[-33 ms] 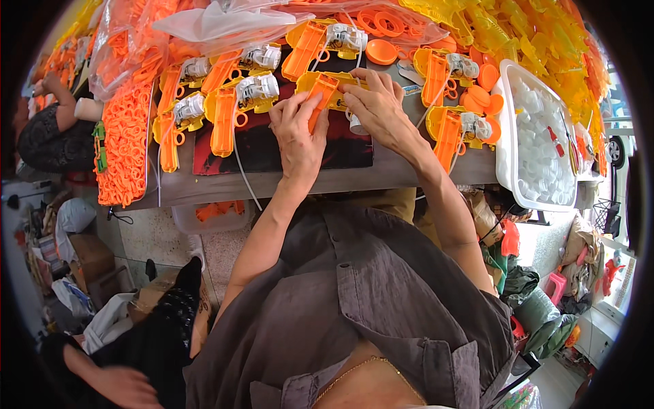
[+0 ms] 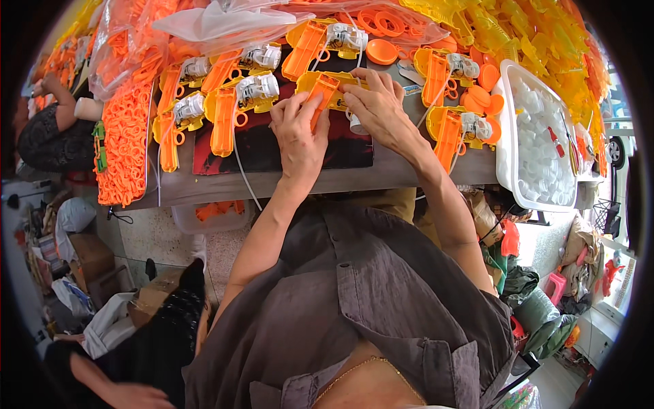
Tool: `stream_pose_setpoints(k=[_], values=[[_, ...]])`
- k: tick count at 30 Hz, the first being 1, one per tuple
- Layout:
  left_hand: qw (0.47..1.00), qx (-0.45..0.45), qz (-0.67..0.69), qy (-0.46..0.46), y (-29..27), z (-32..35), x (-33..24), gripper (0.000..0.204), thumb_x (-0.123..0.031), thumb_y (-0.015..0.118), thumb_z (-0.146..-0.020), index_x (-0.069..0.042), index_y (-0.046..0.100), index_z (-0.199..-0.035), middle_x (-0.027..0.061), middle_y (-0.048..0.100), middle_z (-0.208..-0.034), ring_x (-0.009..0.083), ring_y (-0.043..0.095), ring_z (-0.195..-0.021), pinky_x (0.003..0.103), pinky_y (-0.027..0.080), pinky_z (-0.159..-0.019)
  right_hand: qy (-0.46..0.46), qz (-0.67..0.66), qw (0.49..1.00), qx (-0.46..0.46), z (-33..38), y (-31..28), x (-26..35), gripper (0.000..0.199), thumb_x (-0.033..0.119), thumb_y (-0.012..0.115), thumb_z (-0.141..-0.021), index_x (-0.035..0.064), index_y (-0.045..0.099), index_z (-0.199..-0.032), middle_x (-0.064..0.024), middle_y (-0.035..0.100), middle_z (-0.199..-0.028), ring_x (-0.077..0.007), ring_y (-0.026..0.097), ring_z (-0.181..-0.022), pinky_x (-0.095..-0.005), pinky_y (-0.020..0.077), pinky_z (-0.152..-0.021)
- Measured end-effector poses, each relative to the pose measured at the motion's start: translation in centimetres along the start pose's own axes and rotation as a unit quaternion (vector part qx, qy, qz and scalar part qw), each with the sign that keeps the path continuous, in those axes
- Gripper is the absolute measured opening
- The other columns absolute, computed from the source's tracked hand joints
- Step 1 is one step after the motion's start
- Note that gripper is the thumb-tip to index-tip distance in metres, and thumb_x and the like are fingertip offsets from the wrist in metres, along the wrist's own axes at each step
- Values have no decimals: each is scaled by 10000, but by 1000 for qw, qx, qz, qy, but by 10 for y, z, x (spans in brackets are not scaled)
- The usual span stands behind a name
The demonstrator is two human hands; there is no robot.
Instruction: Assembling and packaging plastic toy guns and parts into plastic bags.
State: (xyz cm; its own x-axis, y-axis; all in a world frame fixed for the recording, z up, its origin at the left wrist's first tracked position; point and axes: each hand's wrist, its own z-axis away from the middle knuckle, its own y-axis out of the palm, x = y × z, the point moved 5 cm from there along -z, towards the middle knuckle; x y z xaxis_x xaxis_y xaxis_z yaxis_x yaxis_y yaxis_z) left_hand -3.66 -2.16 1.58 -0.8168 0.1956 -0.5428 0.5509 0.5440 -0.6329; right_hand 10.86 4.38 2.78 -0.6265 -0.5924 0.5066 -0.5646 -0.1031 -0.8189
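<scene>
My left hand (image 2: 298, 133) is closed on the orange grip of a yellow-and-orange plastic toy gun half (image 2: 324, 90) near the middle of the table. From the right, my right hand (image 2: 380, 112) has its fingers bent onto the yellow part of the same piece. What its fingertips pinch, if anything, is hidden. A white cylindrical part (image 2: 357, 125) shows partly under the right hand. The work lies over a dark red and black mat (image 2: 262, 146). Similar toy gun halves with white motor units, such as one toy gun half (image 2: 223, 123), lie on both sides.
Small orange ring pieces (image 2: 124, 150) fill a tray at the left. A white tub (image 2: 507, 136) of translucent caps stands at the right. Yellow shells (image 2: 531, 31) are heaped behind, beside orange discs (image 2: 381, 52). A thin white tube (image 2: 244, 170) hangs over the table edge. Another person's hand (image 2: 139, 395) is at lower left.
My hands and the toy gun half look almost unmoved. The other person's hand and leg at lower left have shifted slightly, the hand downward and to the right.
</scene>
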Motion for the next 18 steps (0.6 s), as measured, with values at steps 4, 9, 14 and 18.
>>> stream_pose_setpoints(k=[4, 9, 14, 18], values=[[997, 28, -68, 27, -12, -3, -9, 280, -145, 697, -836, -52, 683, -1100, 69, 585, -1125, 278, 509, -1047, 412, 401, -890, -40, 63, 997, 36, 0, -6, 10, 307, 253, 494, -964, 61, 653, -1143, -150, 490, -1321, -306, 400, -1243, -460, 244, -1071], [990, 43, -113, 70, -36, 7, -29, 320, -144, 705, -800, -48, 676, -1104, 96, 537, -1226, 305, 482, -1163, 461, 357, -981, -73, 29, 997, 7, 14, -1, 27, 253, 207, 533, -940, 60, 656, -1105, -158, 494, -1308, -320, 415, -1219, -455, 245, -1071], [988, 89, 37, 118, -12, -13, -19, 301, -23, 648, -817, -30, 641, -1118, 127, 581, -1185, 327, 525, -1181, 433, 431, -1014, -75, 29, 996, -36, 16, -14, 28, 256, 186, 564, -903, 73, 646, -1117, -141, 498, -1302, -314, 429, -1209, -450, 261, -1061], [988, 59, 29, 140, -12, -2, -9, 186, 13, 646, -817, -15, 636, -1001, 129, 597, -1150, 313, 551, -1152, 399, 469, -978, -65, 40, 996, -49, 37, -43, 53, 356, 113, 632, -820, 105, 610, -1175, -107, 503, -1288, -303, 461, -1174, -457, 336, -995]])
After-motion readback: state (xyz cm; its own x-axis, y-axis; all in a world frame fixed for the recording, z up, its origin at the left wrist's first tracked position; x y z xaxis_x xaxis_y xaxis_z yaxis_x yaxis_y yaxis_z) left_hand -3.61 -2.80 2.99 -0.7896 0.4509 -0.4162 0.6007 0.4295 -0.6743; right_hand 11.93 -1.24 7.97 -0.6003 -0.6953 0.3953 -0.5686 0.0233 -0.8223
